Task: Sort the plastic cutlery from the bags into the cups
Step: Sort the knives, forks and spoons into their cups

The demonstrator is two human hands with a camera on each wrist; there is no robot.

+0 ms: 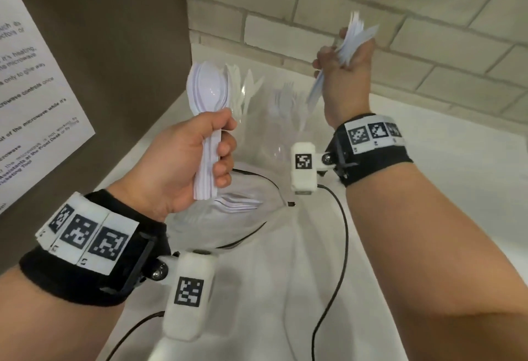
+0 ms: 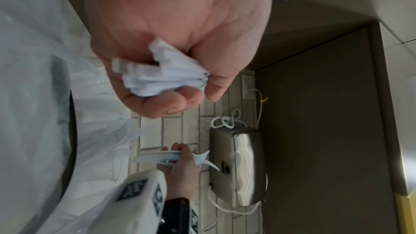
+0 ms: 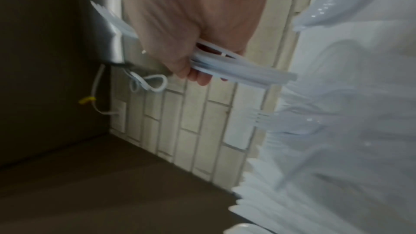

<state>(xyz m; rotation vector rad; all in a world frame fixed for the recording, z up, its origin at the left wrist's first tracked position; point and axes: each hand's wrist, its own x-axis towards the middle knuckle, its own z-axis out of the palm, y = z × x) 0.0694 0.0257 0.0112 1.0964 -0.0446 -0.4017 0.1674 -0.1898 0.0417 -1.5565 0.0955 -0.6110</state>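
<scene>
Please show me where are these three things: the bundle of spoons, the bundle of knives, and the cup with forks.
bundle of spoons (image 1: pixel 207 90): head view, on the front spoon's bowl above the left hand.
bundle of knives (image 1: pixel 355 36): head view, on the blades above the right hand.
cup with forks (image 1: pixel 285 103): head view, on the fork heads in the clear cup.

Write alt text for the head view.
Left hand grips a bundle of white plastic spoons; right hand holds a bundle of white knives higher up. Clear cups with cutlery stand on the white counter behind.

Left of the clear plastic cups (image 1: pixel 251 103): stacked white plastic spoons (image 1: pixel 207 95). Right: bundled white plastic knives (image 1: pixel 350 43). Behind: pale brick wall (image 1: pixel 400 3).
</scene>
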